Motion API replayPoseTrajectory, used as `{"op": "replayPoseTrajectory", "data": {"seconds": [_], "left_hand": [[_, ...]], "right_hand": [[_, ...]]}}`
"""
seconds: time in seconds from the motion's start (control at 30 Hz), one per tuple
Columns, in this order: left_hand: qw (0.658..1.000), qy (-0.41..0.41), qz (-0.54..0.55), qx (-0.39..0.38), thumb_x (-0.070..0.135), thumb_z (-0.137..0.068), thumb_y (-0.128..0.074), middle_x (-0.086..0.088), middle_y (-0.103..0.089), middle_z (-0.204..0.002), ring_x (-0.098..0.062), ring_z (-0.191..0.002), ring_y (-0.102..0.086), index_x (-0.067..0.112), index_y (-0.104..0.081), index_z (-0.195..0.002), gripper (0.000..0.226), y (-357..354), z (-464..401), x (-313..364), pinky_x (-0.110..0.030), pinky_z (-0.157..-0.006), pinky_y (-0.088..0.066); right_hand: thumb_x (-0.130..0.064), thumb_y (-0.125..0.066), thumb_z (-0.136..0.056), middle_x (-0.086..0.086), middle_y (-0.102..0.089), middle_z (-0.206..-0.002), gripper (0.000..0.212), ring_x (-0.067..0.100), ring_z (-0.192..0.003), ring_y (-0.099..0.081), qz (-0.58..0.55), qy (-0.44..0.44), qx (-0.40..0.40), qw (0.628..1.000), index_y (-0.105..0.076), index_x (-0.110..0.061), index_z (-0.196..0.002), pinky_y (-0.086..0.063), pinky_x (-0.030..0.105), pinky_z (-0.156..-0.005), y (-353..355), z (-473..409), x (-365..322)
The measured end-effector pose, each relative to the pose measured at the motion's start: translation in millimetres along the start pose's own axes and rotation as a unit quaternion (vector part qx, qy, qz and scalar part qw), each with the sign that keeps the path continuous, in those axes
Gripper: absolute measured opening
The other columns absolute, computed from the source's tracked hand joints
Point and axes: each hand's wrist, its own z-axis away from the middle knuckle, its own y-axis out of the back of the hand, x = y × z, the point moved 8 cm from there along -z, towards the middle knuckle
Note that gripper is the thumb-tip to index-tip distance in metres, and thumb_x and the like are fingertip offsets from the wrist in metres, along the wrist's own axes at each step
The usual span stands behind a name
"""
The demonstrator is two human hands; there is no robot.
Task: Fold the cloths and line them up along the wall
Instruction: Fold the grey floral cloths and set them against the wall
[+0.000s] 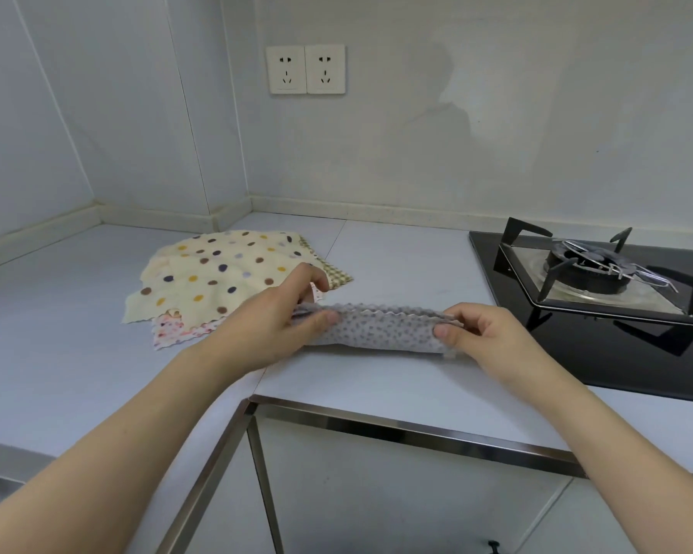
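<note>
Two hands pinch a grey cloth [381, 327] stretched between them: the left hand [275, 325] at one end, the right hand [483, 335] at the other. Edges are best matched before it is pressed flat.

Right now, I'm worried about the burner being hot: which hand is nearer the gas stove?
Right. The right hand pinches the grey cloth's end just beside the gas stove; the left hand grips the far end, near the spotted cloth.

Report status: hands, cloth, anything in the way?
Left hand and right hand pinch ends of grey dotted cloth, folded into a strip. Cream polka-dot cloth pile unfolded. Black gas hob close right.
</note>
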Motion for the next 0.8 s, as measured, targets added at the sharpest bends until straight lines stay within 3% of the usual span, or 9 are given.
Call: {"op": "replayPoseTrajectory", "data": {"seconds": [0.13, 0.23, 0.33, 0.43, 0.5, 0.57, 0.8], "left_hand": [[0.995, -0.067, -0.058, 0.055, 0.030, -0.100, -0.043, 0.005, -0.058, -0.077, -0.013, -0.060, -0.051, 0.035, -0.035, -0.106, 0.011, 13, -1, 15, -0.035, -0.056, -0.045], [0.985, -0.112, -0.108, 0.078, 0.020, -0.101, -0.044, 0.023, -0.053, -0.078, -0.009, -0.061, -0.050, 0.033, -0.040, -0.106, 0.014, 15, 3, 26, -0.027, -0.055, -0.041], [0.981, -0.124, -0.132, 0.062, 0.014, -0.098, -0.047, 0.023, -0.055, -0.096, -0.012, -0.076, -0.054, 0.031, -0.050, -0.108, 0.020, 9, 4, 29, -0.029, -0.065, -0.045], [0.987, -0.088, -0.120, 0.053, 0.020, -0.101, -0.040, 0.018, -0.059, -0.108, -0.012, -0.086, -0.059, 0.029, -0.051, -0.116, 0.021, 2, 2, 21, -0.029, -0.072, -0.048], [0.991, -0.057, -0.118, 0.038, 0.028, -0.102, -0.036, 0.015, -0.061, -0.108, -0.015, -0.087, -0.062, 0.030, -0.046, -0.121, 0.022, -5, 0, 14, -0.036, -0.074, -0.051], [0.991, -0.039, -0.123, 0.022, 0.030, -0.102, -0.037, 0.014, -0.063, -0.106, -0.015, -0.086, -0.062, 0.030, -0.047, -0.121, 0.022, -9, -1, 7, -0.039, -0.074, -0.052], [0.986, -0.081, -0.144, 0.018, 0.033, -0.101, -0.040, 0.019, -0.057, -0.098, -0.006, -0.071, -0.052, 0.033, -0.049, -0.109, 0.013, -12, 2, 8, -0.037, -0.064, -0.051]], "right_hand": [[-0.034, -0.067, -0.075, -0.009, -0.062, -0.066, 0.015, 0.012, -0.069, -0.052, -0.048, 0.002, -0.001, 0.999, -0.069, -0.019, -0.077, -0.039, 0.030, -0.073, 6, 2, -18], [-0.035, -0.065, -0.077, -0.011, -0.059, -0.063, 0.020, 0.011, -0.069, -0.052, -0.044, 0.009, -0.004, 0.999, -0.064, -0.016, -0.072, -0.040, 0.026, -0.073, 13, 3, -28], [-0.034, -0.063, -0.077, -0.013, -0.056, -0.059, 0.024, 0.003, -0.062, -0.051, -0.048, 0.012, 0.007, 0.999, -0.062, -0.012, -0.071, -0.041, 0.017, -0.070, 21, 3, -32], [-0.028, -0.067, -0.076, -0.012, -0.063, -0.066, 0.017, 0.002, -0.067, -0.055, -0.072, 0.014, 0.005, 0.997, -0.066, -0.011, -0.079, -0.044, 0.013, -0.071, 22, 4, -33], [-0.015, -0.069, -0.082, -0.012, -0.068, -0.073, 0.003, 0.002, -0.073, -0.060, -0.076, 0.007, 0.006, 0.997, -0.068, -0.015, -0.085, -0.047, 0.014, -0.075, 20, 3, -30], [-0.006, -0.067, -0.085, -0.012, -0.069, -0.075, 0.012, 0.001, -0.074, -0.062, -0.062, 0.004, 0.019, 0.998, -0.069, -0.018, -0.086, -0.048, 0.017, -0.077, 20, 2, -27], [-0.013, -0.066, -0.089, -0.010, -0.068, -0.074, 0.007, 0.008, -0.077, -0.060, -0.014, -0.020, 0.036, 0.999, -0.068, -0.017, -0.084, -0.046, 0.030, -0.082, 17, 4, -19]]}}
